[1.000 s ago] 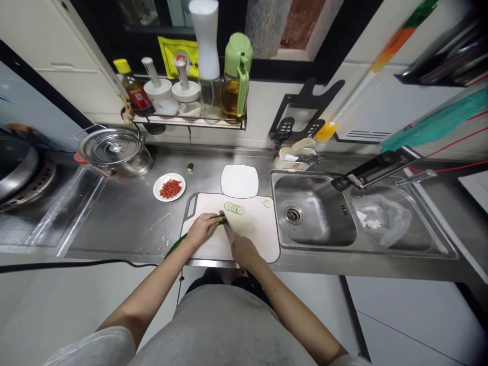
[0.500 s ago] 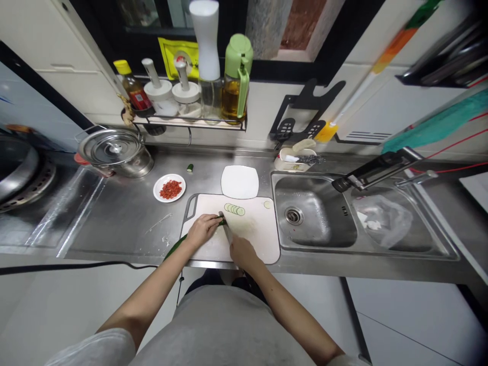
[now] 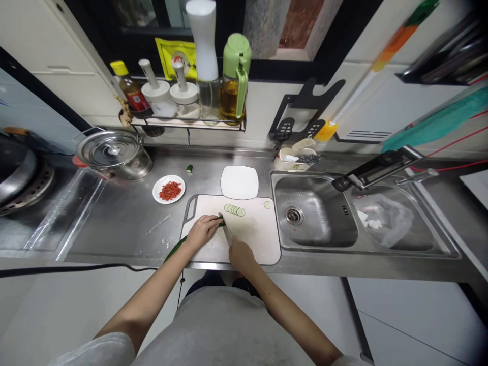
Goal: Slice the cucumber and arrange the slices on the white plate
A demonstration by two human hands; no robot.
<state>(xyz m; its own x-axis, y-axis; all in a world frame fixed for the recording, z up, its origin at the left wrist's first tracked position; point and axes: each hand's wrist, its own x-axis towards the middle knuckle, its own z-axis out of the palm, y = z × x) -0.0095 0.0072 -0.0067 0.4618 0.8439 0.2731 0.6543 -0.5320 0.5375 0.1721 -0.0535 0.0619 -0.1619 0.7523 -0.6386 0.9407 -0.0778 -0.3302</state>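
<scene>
My left hand (image 3: pixel 203 230) is closed over a long green cucumber (image 3: pixel 176 248), whose far end sticks out past my fingertips. Its other end runs under my wrist and off the left side of the white cutting board (image 3: pixel 263 239). In my right hand (image 3: pixel 241 254) is a knife (image 3: pixel 226 231), its handle wrapped by my fingers and its blade against the cucumber's cut end. Several cucumber slices (image 3: pixel 234 209) lie in an overlapping row behind the blade. One lone slice (image 3: pixel 267 205) rests at the board's far right corner.
Behind the board lies a white square plate (image 3: pixel 239 182). A plate of chopped red pieces (image 3: pixel 169 190) and a cucumber stub (image 3: pixel 189 169) sit to the left, near a lidded steel pot (image 3: pixel 114 152). The sink (image 3: pixel 316 234) adjoins on the right. A seasoning rack (image 3: pixel 186 121) hangs above.
Both hands stay in almost the same place on the cucumber and knife. The view has shifted very slightly; the slices look unchanged.
</scene>
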